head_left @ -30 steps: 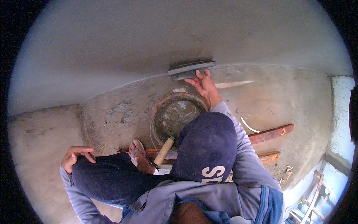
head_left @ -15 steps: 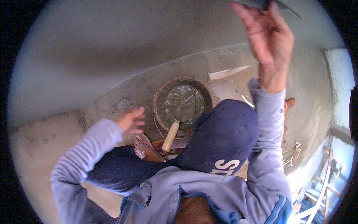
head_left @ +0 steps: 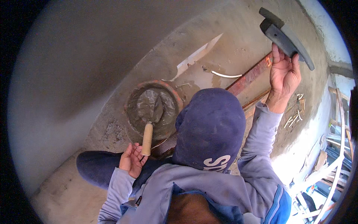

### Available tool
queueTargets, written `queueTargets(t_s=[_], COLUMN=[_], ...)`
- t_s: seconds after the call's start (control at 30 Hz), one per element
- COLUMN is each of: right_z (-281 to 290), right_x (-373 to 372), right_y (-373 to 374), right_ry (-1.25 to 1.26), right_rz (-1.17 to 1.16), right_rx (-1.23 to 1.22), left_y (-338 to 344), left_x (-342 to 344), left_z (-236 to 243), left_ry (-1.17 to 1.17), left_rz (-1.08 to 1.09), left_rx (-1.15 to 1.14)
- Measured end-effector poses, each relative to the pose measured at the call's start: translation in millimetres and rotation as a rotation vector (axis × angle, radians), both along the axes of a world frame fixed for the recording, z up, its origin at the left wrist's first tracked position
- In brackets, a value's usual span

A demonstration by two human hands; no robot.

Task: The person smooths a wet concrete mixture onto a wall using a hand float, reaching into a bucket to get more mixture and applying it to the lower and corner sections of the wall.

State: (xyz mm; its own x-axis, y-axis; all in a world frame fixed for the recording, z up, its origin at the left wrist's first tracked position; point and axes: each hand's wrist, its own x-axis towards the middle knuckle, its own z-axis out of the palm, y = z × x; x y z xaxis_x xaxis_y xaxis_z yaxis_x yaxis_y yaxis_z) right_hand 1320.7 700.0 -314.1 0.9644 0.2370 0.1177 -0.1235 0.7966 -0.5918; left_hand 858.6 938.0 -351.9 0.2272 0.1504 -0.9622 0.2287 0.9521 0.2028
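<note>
In my raised right hand [head_left: 285, 76] is a dark grey plastering float [head_left: 281, 40], gripped by the fingers and tilted, up at the far right. My left hand [head_left: 133, 160] is palm up with fingers apart, right beside the pale wooden handle of a trowel [head_left: 147, 140]; whether the fingertips touch it I cannot tell. The trowel's blade lies in wet grey mortar [head_left: 164, 115] inside a round bucket [head_left: 178, 98]. Its handle sticks out over the near rim, toward me.
A smooth plastered wall [head_left: 74, 67] runs along the left. Beyond the bucket lies a pale pointed strip [head_left: 197, 56]. A rusty red bar [head_left: 250, 76] and a short white tube [head_left: 225, 75] are on the floor. Poles and scraps [head_left: 337, 149] stand at the right.
My view has turned rightward. The float, partly cut off before, now shows whole in my right hand. My left hand has come down to beside the trowel's handle.
</note>
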Motion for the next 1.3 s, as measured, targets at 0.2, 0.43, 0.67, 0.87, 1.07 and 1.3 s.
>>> queueTargets(t_s=[0.2, 0.43, 0.67, 0.87, 1.07, 1.3], right_z=[-17.4, -17.4, -19.0, -10.0, -19.4, -3.7], right_x=[-7.8, -2.6, 0.1, -18.6, -27.4, -21.6], right_y=[-17.8, -34.9, -82.3, -114.9, -113.0, -116.9], right_ry=[0.021, -0.027, -0.036, -0.092, -0.131, 0.014], right_rz=[-0.012, 0.047, 0.042, 0.125, 0.019, -0.057], right_rx=[-0.050, 0.042, 0.204, 0.243, 0.261, 0.216], left_y=[1.1, -4.0, 12.3, 18.3, 3.6, -23.6], left_x=[31.2, 74.2, 153.5, 217.5, 279.0, 385.2], left_z=[16.1, 31.3, 58.8, 91.9, 82.6, 66.8], left_ry=[-0.228, -0.297, -0.312, -0.437, -0.831, -0.782], left_rz=[0.268, 0.466, 0.341, 0.173, 0.017, -0.021], left_rx=[-0.051, -0.001, 0.016, 0.025, -0.183, -0.179])
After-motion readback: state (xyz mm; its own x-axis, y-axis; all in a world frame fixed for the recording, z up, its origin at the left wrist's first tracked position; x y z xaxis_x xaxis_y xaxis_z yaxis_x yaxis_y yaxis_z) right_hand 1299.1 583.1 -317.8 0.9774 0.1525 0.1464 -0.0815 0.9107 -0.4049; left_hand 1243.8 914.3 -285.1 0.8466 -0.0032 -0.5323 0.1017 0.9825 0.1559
